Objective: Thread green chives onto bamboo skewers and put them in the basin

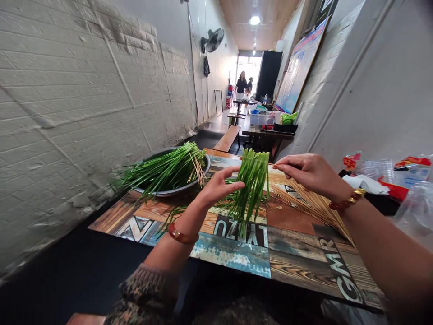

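Note:
A bunch of green chives (252,178) hangs folded down from a thin bamboo skewer above the table. My right hand (306,171) pinches the skewer's right end between thumb and fingers. To the left of the bunch is my left hand (219,183), thumb and fingers apart. Its fingertips come up to the side of the chives; whether they touch cannot be made out. More loose chives lie on the table under the bunch. Many bare bamboo skewers (313,203) are spread below my right hand.
A metal basin (162,193) at the left of the patterned table (237,257) holds chives, some on skewers. Plastic packages (412,169) sit at the right. Beyond are a bench (227,138), a table with a plastic box (262,118), and people near the doorway.

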A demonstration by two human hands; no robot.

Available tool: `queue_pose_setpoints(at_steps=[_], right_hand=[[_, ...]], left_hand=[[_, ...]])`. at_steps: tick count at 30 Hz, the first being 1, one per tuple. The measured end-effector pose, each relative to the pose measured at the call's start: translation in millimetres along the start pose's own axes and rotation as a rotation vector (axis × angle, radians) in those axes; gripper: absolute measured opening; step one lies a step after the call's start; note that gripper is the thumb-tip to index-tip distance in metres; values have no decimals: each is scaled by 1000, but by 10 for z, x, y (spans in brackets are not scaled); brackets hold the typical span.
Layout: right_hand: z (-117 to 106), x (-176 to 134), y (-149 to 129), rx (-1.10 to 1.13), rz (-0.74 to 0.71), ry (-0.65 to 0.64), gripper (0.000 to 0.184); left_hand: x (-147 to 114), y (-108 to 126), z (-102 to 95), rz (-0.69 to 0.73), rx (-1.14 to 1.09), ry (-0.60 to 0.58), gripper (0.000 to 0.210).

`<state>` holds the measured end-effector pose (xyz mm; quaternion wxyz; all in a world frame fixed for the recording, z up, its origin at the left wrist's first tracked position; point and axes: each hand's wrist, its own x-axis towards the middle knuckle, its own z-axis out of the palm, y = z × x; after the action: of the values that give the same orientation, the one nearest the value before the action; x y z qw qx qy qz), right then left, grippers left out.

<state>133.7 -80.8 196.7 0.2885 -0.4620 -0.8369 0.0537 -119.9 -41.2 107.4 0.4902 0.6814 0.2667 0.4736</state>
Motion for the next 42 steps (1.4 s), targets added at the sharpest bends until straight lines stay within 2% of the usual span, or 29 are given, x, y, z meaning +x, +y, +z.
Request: queue_pose_setpoints(at_steps=[2, 4, 7, 10, 12, 14, 18, 21, 25, 31, 37, 42], right_hand=[[48, -17, 57, 10, 8, -19, 31], [92, -43, 112, 14, 11, -34, 31], [154, -97, 180, 16, 33, -56, 32], [205, -160, 236, 44, 90, -76, 34], [229, -198, 261, 78, 112, -88, 36], [240, -227, 260, 104, 114, -106, 37], [238, -238, 175, 131, 100, -122, 35], [244, -218, 119, 141, 81, -113, 32], [311, -185, 172, 111, 104, -98, 30], [445, -152, 331, 126, 140, -69, 29], [462, -202, 251, 229, 158, -44, 28], [375, -165, 40, 354, 122, 90, 24]], left_hand=[[-4, -47, 42, -79, -48, -48, 28], [-20, -107, 65, -144, -115, -38, 25], [-65, -182, 55, -182, -183, -60, 27], [-111, -213, 7, -222, -156, -137, 45], [-117, -200, -18, -213, -120, -114, 53], [-91, -163, -12, -167, -128, -75, 52], [18, -84, 105, -113, -222, -132, 49], [78, -95, 210, -219, -230, -173, 37], [113, -177, 285, -374, -294, -155, 29], [105, -304, 296, -438, -390, -165, 34], [-14, -362, 210, -384, -371, -192, 36], [-164, -305, 63, -315, -411, -334, 49]])
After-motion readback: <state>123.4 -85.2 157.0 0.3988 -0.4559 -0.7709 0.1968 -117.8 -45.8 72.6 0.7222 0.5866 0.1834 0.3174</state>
